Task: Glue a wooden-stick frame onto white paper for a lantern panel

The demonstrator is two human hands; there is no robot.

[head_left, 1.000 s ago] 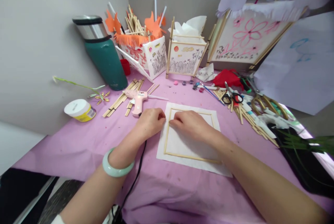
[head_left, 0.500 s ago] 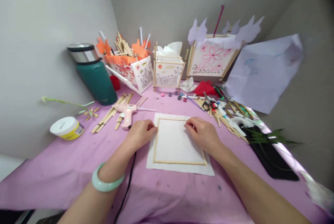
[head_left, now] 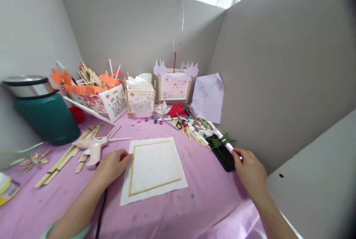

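A square frame of thin wooden sticks (head_left: 155, 187) lies flat on a sheet of white paper (head_left: 182, 185), with a paper margin showing around it. My left hand (head_left: 112, 166) rests at the left side of this frame, thumb and fingers closed on the stick there. Off to the right, my right hand (head_left: 250, 170) is at the table's edge, its fingers curled together beside the end of a flat black object (head_left: 224, 157). Whatever those fingers may hold is hidden. Left of the paper lies a pink glue gun (head_left: 96, 148) with its cord running toward me.
Bundled sticks (head_left: 62, 157), a teal flask (head_left: 46, 116) and a yellow-labelled tub (head_left: 7, 189) are at left. Decorated paper lanterns (head_left: 140, 98) stand at the back. Scissors (head_left: 182, 122), pens and a green leaf (head_left: 222, 140) lie right. Grey panels (head_left: 278, 64) enclose the table.
My right hand has left the stick frame and moved right to the black object. The view has swung right and up. My left hand stays at the frame's left side.
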